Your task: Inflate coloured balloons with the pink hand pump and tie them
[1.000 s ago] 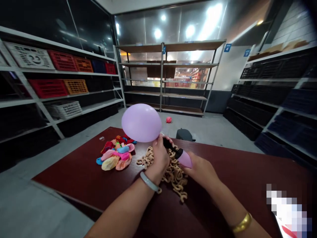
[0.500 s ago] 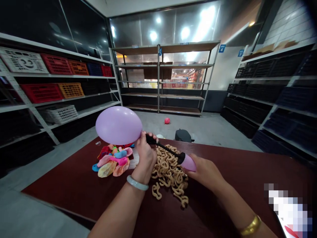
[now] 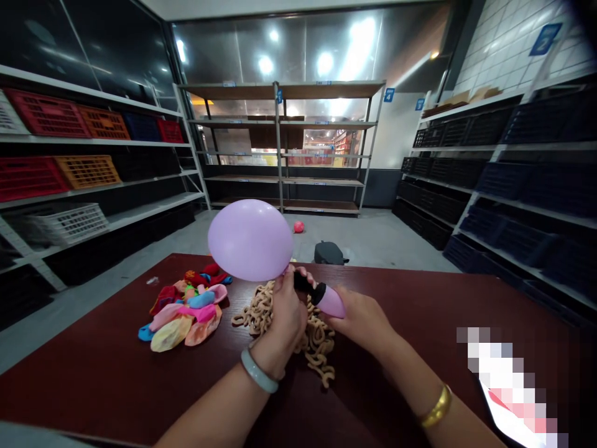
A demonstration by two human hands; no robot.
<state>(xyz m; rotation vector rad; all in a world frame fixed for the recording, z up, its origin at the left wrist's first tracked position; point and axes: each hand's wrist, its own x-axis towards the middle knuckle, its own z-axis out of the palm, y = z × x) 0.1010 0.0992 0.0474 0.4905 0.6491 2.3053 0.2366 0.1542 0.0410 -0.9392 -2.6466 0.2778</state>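
Note:
A lilac balloon (image 3: 250, 239), swollen with air, points away to the left from my left hand (image 3: 286, 311). That hand is closed around the balloon's neck and the black end of a hand balloon pump (image 3: 332, 303). My right hand (image 3: 366, 320) grips the pump's purple end, its fingers partly hidden behind it. The purple end sits close to my left hand. Below and behind the hands lies a heap of tan, curled pieces (image 3: 321, 345), whose kind I cannot tell. Limp balloons in many colours (image 3: 205, 314) lie left of my left hand.
The dark red table (image 3: 93, 361) spans the foreground. A blurred-out white object (image 3: 508, 392) lies at its right. Beyond are a pink ball (image 3: 298, 227) and a dark grey bag-like item (image 3: 329, 253) on the floor. Shelves with crates (image 3: 93, 171) line the sides.
My right hand has pushed the pump's purple end in toward my left hand, so the black rod no longer shows. The view has turned and shifted; the balloon appears farther right.

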